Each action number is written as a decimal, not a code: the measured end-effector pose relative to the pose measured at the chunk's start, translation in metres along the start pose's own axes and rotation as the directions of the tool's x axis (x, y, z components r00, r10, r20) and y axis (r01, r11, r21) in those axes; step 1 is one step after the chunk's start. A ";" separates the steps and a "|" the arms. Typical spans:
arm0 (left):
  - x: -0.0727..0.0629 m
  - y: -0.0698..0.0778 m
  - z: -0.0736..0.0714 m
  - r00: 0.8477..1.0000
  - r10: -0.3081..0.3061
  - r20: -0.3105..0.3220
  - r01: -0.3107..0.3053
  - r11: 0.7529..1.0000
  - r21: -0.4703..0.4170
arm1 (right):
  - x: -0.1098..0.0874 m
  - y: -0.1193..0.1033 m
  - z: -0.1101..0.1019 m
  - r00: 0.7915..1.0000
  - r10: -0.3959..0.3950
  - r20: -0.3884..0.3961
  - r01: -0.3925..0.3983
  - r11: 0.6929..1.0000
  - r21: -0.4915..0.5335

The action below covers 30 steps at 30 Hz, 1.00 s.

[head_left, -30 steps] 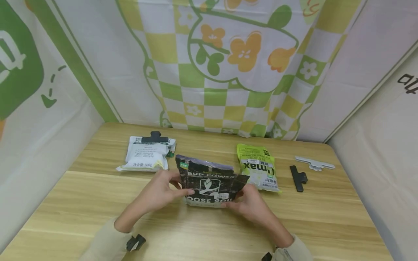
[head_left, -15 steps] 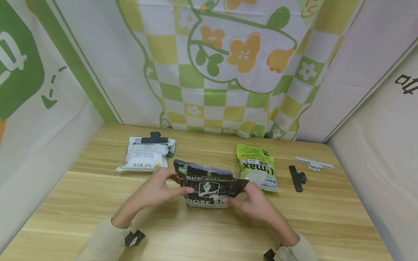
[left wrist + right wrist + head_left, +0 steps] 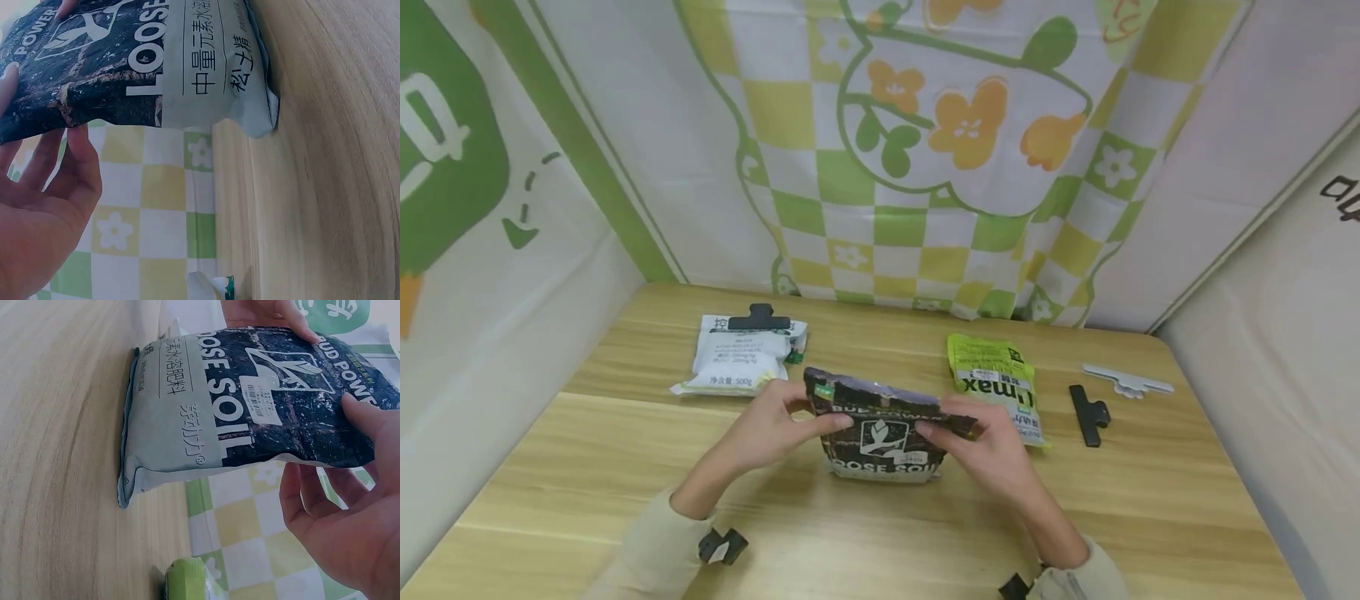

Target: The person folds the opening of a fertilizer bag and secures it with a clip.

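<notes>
A black and grey bag of soil product [image 3: 883, 446], printed "Bud Power" and "Loose Soil", stands upright on its bottom edge near the middle of the table. My left hand [image 3: 775, 429] grips its left side, thumb on the printed front and fingers behind. On the other side my right hand [image 3: 988, 437] holds the upper right part the same way. The right wrist view shows a white barcode sticker [image 3: 260, 400] on the bag's front. In the left wrist view the bag's lower seam [image 3: 265, 75] meets the wooden table.
At the back left lies a white bag [image 3: 737, 358] with a black clip [image 3: 758, 318] across its top. A lime-green bag [image 3: 996, 387] lies behind my right hand. Further right are another black clip [image 3: 1088, 417] and a white clip [image 3: 1127, 381]. A patterned curtain hangs behind the table [image 3: 625, 467].
My right hand has moved up the bag's right side, from its lower corner to near the top. My left thumb has shifted slightly higher. The bag stays in nearly the same place.
</notes>
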<state>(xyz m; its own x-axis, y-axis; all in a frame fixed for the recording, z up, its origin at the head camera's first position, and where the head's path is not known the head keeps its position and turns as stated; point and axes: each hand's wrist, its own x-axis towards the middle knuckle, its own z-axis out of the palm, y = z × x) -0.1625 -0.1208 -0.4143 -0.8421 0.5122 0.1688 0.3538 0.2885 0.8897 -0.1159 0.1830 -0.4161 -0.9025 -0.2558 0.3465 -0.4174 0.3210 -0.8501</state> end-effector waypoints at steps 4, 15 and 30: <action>-0.001 0.000 0.000 0.999 -0.032 -0.027 0.032 0.999 -0.005 | 0.000 -0.001 -0.002 0.996 0.091 -0.007 -0.091 0.996 -0.024; 0.000 0.008 -0.002 0.987 -0.158 -0.038 0.158 0.987 -0.023 | 0.001 0.000 -0.013 0.959 0.280 0.036 -0.280 0.960 -0.004; 0.000 0.016 -0.008 0.969 -0.248 -0.023 0.246 0.968 -0.051 | 0.003 -0.001 -0.022 0.934 0.343 0.098 -0.352 0.930 0.102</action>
<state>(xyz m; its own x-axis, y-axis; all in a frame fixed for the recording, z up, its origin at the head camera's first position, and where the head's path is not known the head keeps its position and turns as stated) -0.1606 -0.1230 -0.3967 -0.9125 0.4063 -0.0475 0.1140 0.3641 0.9244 -0.1208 0.2022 -0.4052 -0.9759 -0.2183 -0.0069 -0.0594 0.2957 -0.9534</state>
